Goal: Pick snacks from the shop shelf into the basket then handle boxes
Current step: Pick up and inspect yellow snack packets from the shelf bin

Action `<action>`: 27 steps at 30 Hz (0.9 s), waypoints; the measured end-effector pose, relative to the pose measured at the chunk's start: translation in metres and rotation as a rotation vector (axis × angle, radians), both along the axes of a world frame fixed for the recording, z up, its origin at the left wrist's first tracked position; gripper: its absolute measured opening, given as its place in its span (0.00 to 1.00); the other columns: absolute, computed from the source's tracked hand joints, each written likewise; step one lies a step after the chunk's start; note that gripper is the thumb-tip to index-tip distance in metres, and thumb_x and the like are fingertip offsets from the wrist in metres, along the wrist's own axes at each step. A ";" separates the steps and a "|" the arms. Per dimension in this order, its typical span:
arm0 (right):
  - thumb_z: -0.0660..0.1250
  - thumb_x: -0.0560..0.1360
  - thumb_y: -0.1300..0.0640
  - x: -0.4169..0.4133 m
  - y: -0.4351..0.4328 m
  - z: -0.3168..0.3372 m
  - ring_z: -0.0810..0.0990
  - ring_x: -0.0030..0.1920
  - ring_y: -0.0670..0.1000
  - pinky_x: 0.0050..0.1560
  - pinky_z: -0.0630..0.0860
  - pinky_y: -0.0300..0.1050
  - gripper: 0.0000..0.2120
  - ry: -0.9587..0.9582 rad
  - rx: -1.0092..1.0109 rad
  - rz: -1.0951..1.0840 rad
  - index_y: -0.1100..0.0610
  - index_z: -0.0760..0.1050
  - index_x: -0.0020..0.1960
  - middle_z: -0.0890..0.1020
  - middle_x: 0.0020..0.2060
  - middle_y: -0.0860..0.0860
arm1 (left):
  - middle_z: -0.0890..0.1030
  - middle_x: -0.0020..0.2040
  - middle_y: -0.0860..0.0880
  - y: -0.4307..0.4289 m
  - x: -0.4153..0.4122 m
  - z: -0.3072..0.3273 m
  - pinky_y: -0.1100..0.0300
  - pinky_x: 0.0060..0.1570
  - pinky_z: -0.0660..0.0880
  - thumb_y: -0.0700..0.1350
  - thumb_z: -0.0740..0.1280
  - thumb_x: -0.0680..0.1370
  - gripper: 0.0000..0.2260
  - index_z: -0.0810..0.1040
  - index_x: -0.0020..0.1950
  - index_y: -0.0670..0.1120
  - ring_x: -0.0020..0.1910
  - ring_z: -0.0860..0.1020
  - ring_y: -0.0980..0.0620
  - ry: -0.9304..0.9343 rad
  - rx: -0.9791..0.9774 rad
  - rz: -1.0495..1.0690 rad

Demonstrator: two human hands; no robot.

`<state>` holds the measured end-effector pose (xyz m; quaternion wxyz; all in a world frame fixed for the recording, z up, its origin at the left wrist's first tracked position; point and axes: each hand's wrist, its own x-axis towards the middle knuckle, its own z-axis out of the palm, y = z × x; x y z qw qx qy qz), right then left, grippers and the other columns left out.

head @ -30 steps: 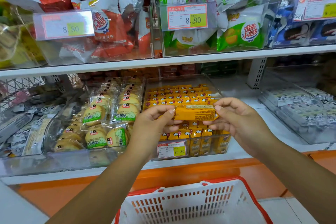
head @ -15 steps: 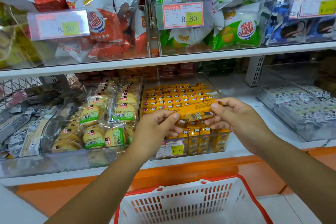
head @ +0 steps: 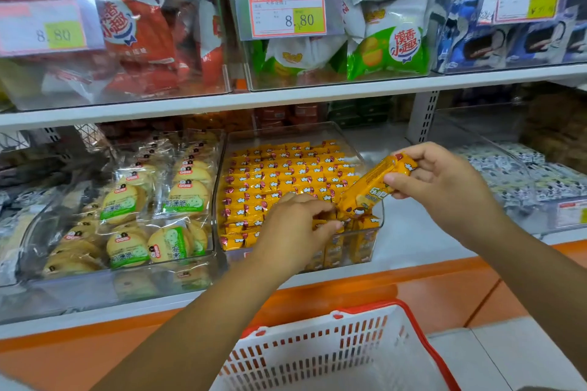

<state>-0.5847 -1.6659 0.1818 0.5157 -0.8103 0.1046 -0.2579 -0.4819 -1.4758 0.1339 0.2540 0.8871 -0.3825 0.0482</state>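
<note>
My right hand (head: 444,187) pinches the yellow snack pack (head: 371,187) by its top at centre right, tilting it out of the clear bin (head: 360,152), probably for the basket (head: 419,330) below. My left hand (head: 295,225) curls among the front packs; I cannot tell whether it grips one.

Light: bright and even, falling from above; we log dim shade beneath the upper shelf (head: 286,98). Glare: pale sheen on the clear bins (head: 178,82); the left price tag (head: 47,30) washed out. Blur: we find the left edge soft. Distortion: shelf lines bow near edges.
</note>
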 end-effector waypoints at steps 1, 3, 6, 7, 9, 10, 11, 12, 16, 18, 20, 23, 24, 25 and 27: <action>0.72 0.75 0.59 0.000 -0.001 -0.002 0.84 0.40 0.49 0.45 0.82 0.45 0.07 0.018 -0.048 -0.004 0.51 0.76 0.50 0.85 0.40 0.51 | 0.79 0.62 0.55 -0.002 0.002 -0.002 0.62 0.58 0.66 0.56 0.66 0.79 0.17 0.79 0.66 0.53 0.62 0.71 0.54 -0.020 0.021 -0.005; 0.73 0.75 0.57 0.002 0.001 -0.005 0.81 0.34 0.45 0.38 0.77 0.39 0.08 0.065 -0.151 -0.018 0.47 0.76 0.49 0.84 0.35 0.52 | 0.80 0.59 0.55 -0.004 0.007 -0.006 0.60 0.58 0.67 0.54 0.67 0.79 0.13 0.82 0.61 0.52 0.61 0.71 0.53 -0.035 0.023 -0.013; 0.74 0.73 0.56 0.008 0.005 -0.010 0.81 0.35 0.44 0.35 0.74 0.35 0.12 0.104 -0.275 0.004 0.41 0.75 0.47 0.83 0.36 0.51 | 0.81 0.53 0.55 -0.002 0.014 -0.012 0.58 0.58 0.69 0.51 0.68 0.79 0.08 0.85 0.55 0.52 0.56 0.72 0.53 0.000 -0.029 -0.027; 0.74 0.73 0.56 0.010 0.005 -0.012 0.82 0.39 0.46 0.39 0.75 0.36 0.12 0.107 -0.321 0.012 0.41 0.76 0.48 0.82 0.39 0.50 | 0.81 0.52 0.55 -0.001 0.015 -0.013 0.58 0.57 0.69 0.50 0.68 0.79 0.08 0.85 0.54 0.52 0.55 0.72 0.53 0.002 -0.042 -0.036; 0.75 0.72 0.57 0.014 0.008 -0.014 0.79 0.41 0.45 0.41 0.73 0.33 0.11 0.133 -0.437 0.054 0.44 0.78 0.50 0.79 0.41 0.43 | 0.81 0.51 0.55 0.000 0.015 -0.013 0.59 0.55 0.69 0.50 0.68 0.79 0.07 0.85 0.53 0.52 0.54 0.72 0.54 0.001 -0.059 -0.048; 0.75 0.73 0.56 0.017 0.010 -0.016 0.77 0.42 0.43 0.43 0.72 0.33 0.11 0.159 -0.504 0.089 0.44 0.79 0.52 0.77 0.42 0.41 | 0.81 0.50 0.55 0.000 0.016 -0.013 0.60 0.55 0.68 0.50 0.68 0.79 0.07 0.85 0.53 0.52 0.54 0.72 0.54 0.001 -0.066 -0.051; 0.74 0.73 0.56 0.021 0.010 -0.019 0.76 0.43 0.43 0.46 0.72 0.34 0.11 0.195 -0.573 0.137 0.45 0.80 0.53 0.77 0.45 0.41 | 0.81 0.50 0.55 0.000 0.016 -0.013 0.61 0.55 0.68 0.50 0.68 0.79 0.07 0.85 0.53 0.52 0.54 0.72 0.54 0.001 -0.073 -0.054; 0.73 0.74 0.56 0.025 0.012 -0.022 0.74 0.44 0.42 0.49 0.71 0.33 0.11 0.232 -0.637 0.186 0.46 0.81 0.56 0.75 0.48 0.42 | 0.81 0.50 0.55 0.001 0.017 -0.014 0.61 0.55 0.67 0.50 0.68 0.79 0.07 0.85 0.53 0.52 0.54 0.73 0.54 0.000 -0.075 -0.057; 0.67 0.79 0.57 0.033 0.009 -0.026 0.71 0.45 0.41 0.45 0.64 0.24 0.10 0.256 -0.710 0.189 0.52 0.82 0.59 0.71 0.48 0.42 | 0.81 0.51 0.55 0.001 0.018 -0.016 0.59 0.56 0.68 0.50 0.69 0.79 0.08 0.85 0.54 0.52 0.54 0.73 0.54 0.006 -0.084 -0.064; 0.68 0.79 0.56 0.030 0.005 -0.024 0.71 0.41 0.38 0.43 0.66 0.27 0.08 0.231 -0.732 0.137 0.52 0.83 0.55 0.71 0.43 0.39 | 0.81 0.51 0.55 0.001 0.018 -0.016 0.60 0.56 0.68 0.50 0.69 0.79 0.08 0.85 0.55 0.52 0.54 0.72 0.54 0.008 -0.085 -0.060; 0.67 0.79 0.53 0.029 0.005 -0.026 0.69 0.42 0.38 0.48 0.70 0.35 0.08 0.252 -0.822 0.134 0.48 0.83 0.55 0.73 0.44 0.38 | 0.81 0.52 0.55 0.001 0.018 -0.015 0.62 0.57 0.66 0.51 0.68 0.79 0.09 0.85 0.56 0.52 0.55 0.72 0.55 0.006 -0.077 -0.057; 0.63 0.81 0.49 0.033 0.010 -0.030 0.62 0.51 0.40 0.48 0.65 0.40 0.11 0.321 -0.981 0.149 0.43 0.81 0.58 0.76 0.50 0.39 | 0.81 0.56 0.56 0.000 0.015 -0.015 0.64 0.55 0.65 0.52 0.68 0.79 0.11 0.83 0.60 0.54 0.56 0.71 0.56 -0.017 -0.064 -0.045; 0.62 0.81 0.49 0.034 0.010 -0.031 0.62 0.52 0.41 0.48 0.64 0.40 0.11 0.345 -1.000 0.159 0.43 0.81 0.60 0.77 0.53 0.40 | 0.80 0.57 0.56 0.000 0.014 -0.014 0.64 0.54 0.65 0.53 0.68 0.79 0.13 0.81 0.62 0.54 0.57 0.71 0.56 -0.026 -0.063 -0.044; 0.62 0.81 0.49 0.034 0.008 -0.031 0.63 0.54 0.42 0.49 0.64 0.40 0.12 0.359 -1.005 0.175 0.43 0.80 0.61 0.77 0.54 0.41 | 0.80 0.59 0.56 0.000 0.012 -0.014 0.64 0.55 0.65 0.53 0.68 0.79 0.15 0.80 0.65 0.55 0.59 0.71 0.56 -0.040 -0.063 -0.051; 0.62 0.82 0.52 0.032 0.004 -0.032 0.66 0.58 0.45 0.52 0.66 0.41 0.12 0.354 -0.944 0.203 0.45 0.80 0.62 0.74 0.54 0.43 | 0.78 0.64 0.56 -0.002 0.008 -0.014 0.59 0.61 0.65 0.54 0.67 0.80 0.17 0.76 0.69 0.56 0.63 0.71 0.54 -0.085 -0.047 -0.091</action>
